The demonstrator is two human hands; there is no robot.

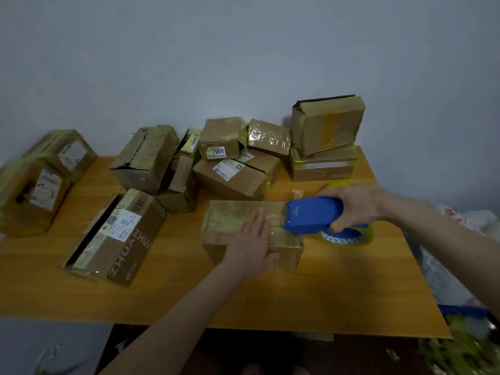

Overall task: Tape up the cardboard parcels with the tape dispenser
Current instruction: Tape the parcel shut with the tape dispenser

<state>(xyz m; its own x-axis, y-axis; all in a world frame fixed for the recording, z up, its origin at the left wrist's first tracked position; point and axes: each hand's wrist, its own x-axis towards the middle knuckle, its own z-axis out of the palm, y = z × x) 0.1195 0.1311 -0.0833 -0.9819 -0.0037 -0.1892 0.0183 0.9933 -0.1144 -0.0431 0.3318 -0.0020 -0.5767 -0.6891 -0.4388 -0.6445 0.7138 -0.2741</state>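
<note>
Head view puts the parcel (pixel 230 223) you are taping near the middle of the wooden table (pixel 324 293), lying flat, its top glossy with tape. Your left hand (pixel 250 247) rests palm down on its top, fingers straight and together, thumb at the near edge. Your right hand (pixel 354 205) comes in from 3 o'clock with its fingers curled round the blue tape dispenser (pixel 311 215), whose front edge meets the parcel's top at its 3 o'clock end. The yellowish tape roll (pixel 349 238) hangs beneath the dispenser, just beside the parcel. At 9 o'clock of the parcel lies a long box printed ZHUAN (pixel 119 239), near but apart. From 11 to 1 o'clock a cluster of taped boxes (pixel 232 180) sits toward the wall (pixel 243 63), among them one labelled 7908 (pixel 220 139) and, at 1 o'clock, a tilted box (pixel 324 125) stacked on another. Two more boxes (pixel 35 193) sit at the table's 9 o'clock edge
</note>
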